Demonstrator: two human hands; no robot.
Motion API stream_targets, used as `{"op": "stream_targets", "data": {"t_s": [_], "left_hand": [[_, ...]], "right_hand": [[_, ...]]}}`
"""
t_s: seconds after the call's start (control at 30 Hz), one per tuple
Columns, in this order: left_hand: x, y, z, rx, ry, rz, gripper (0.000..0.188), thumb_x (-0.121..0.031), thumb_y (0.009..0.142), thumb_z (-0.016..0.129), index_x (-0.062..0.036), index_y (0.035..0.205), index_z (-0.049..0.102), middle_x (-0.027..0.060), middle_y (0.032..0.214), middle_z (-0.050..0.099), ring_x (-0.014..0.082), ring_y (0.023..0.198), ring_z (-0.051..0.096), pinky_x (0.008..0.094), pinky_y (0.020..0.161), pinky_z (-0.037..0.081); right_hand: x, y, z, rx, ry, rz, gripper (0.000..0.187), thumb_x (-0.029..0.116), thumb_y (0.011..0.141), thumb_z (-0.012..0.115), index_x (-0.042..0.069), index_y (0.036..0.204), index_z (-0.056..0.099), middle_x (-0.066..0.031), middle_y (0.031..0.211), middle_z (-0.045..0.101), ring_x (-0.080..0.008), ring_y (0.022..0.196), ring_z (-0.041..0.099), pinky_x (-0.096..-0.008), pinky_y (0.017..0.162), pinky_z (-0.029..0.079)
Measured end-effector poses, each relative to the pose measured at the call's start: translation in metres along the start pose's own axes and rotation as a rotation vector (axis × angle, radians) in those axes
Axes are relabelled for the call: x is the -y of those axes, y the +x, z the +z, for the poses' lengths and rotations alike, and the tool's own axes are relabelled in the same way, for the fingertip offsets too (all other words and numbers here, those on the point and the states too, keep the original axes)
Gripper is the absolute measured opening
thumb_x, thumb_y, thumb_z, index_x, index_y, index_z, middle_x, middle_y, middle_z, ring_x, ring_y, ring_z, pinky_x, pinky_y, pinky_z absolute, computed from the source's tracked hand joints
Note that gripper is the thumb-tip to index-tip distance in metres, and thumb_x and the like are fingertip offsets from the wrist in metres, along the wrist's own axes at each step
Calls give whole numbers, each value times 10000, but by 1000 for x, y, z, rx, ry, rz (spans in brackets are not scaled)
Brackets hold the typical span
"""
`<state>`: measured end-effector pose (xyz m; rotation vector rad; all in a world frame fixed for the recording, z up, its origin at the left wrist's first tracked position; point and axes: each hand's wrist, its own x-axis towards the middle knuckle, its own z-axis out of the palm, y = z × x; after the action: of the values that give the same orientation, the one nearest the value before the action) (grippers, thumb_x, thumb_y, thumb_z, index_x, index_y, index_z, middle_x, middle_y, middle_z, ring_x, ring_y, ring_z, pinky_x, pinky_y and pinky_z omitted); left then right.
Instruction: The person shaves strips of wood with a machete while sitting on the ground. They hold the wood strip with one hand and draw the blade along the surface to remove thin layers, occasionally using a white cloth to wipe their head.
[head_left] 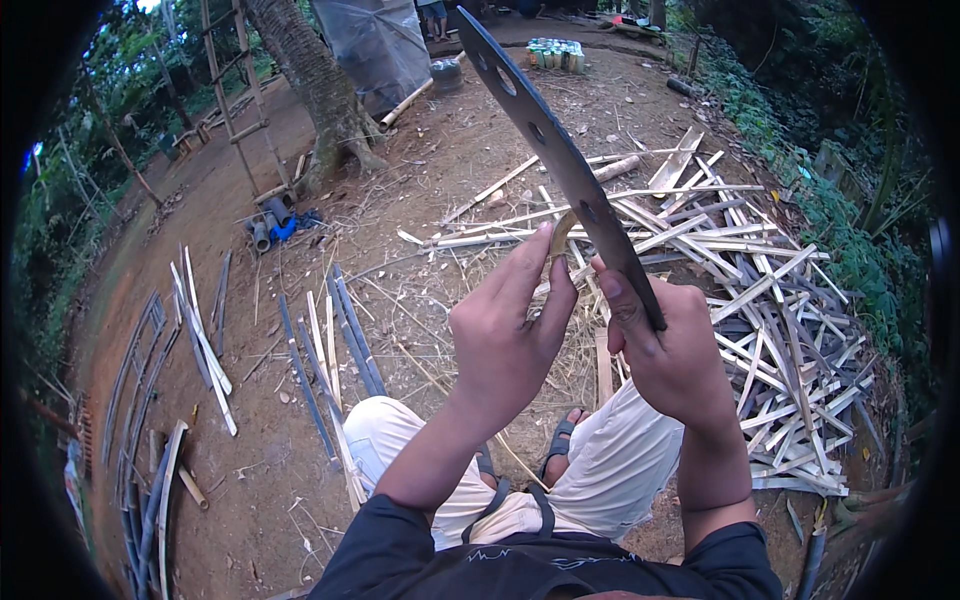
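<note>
So, my right hand is curled snugly round the low end of the blade, which slants up in front of me. Left hand has thumb and fingers nearly together, pinching a curved piece just beside it — can't tell if they touch. Strips lie heaped off to my right — loads.

left hand pinching small tan curved strip just beside long dark flat metal blade with round holes; contact between them unclear. right hand wrapped round blade's lower end, blade tilted, tip up-left. heap of pale split strips at right on brown dirt ground; dark slender poles left of centre. farther off, pale wooden ladder near thick grey-brown tree trunk.
</note>
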<state>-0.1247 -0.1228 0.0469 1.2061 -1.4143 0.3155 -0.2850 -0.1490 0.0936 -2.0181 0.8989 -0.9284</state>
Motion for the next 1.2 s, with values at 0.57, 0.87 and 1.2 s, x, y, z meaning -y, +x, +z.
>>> {"op": "stream_targets", "data": {"t_s": [0.57,0.87,1.2], "left_hand": [[-4,4,-4,22,-23,20,314,0,833,746,24,1140,680,170,986,733,224,884,741,304,727,621],[-2,-5,-8,19,-40,-16,273,-15,852,740,17,1117,683,160,982,729,217,899,738,309,723,624],[2,-7,-12,39,-60,-5,256,-17,861,729,12,1112,684,159,999,727,218,904,734,310,727,621]], "right_hand": [[2,1,-6,-2,-92,-55,351,296,1034,535,-23,981,671,-164,536,482,-238,453,413,-379,480,378],[9,2,-9,60,-108,72,425,321,1031,543,-54,861,649,-138,513,448,-196,467,378,-381,474,362],[13,1,-12,73,-150,76,412,302,1032,543,-46,836,646,-124,512,456,-186,460,412,-380,476,366]]}}
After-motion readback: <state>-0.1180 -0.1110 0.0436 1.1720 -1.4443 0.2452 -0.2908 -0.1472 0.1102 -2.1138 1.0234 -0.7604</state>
